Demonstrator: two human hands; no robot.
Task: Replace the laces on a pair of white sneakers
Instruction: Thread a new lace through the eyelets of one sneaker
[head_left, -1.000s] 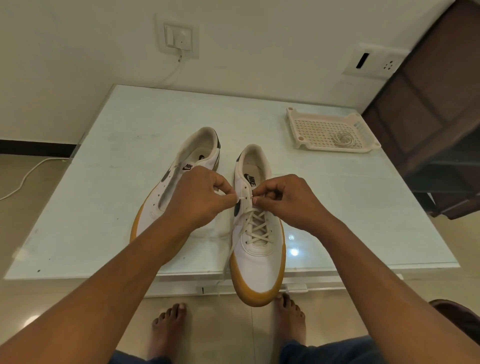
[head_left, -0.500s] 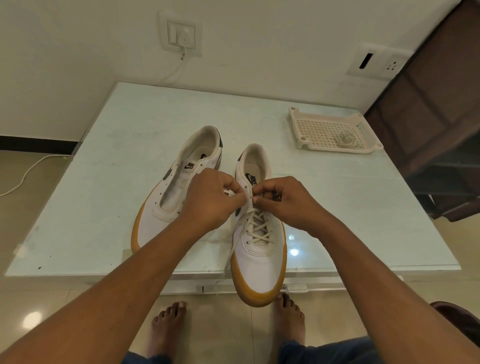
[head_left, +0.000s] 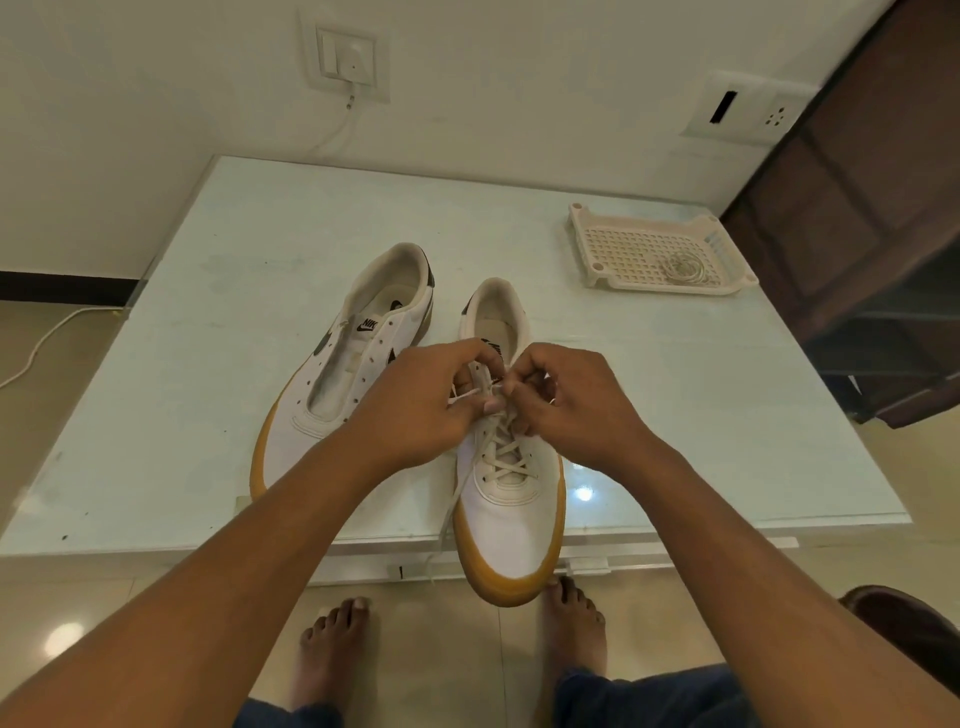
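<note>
Partly visible lace (head_left: 501, 454) behind left hand (head_left: 415, 410)

Pale green glass-topped rectangular table (head_left: 260, 260) set against a cream wall; near its far right corner, a cream perforated plastic tray (head_left: 665, 287). Above, a white square switch plate (head_left: 345, 60) with a thin white cable (head_left: 340, 130) hanging down, and a second white socket plate (head_left: 748, 111) further right. Dark brown wooden cabinet (head_left: 857, 208) alongside; glossy beige floor tiles (head_left: 452, 649) below.
</note>
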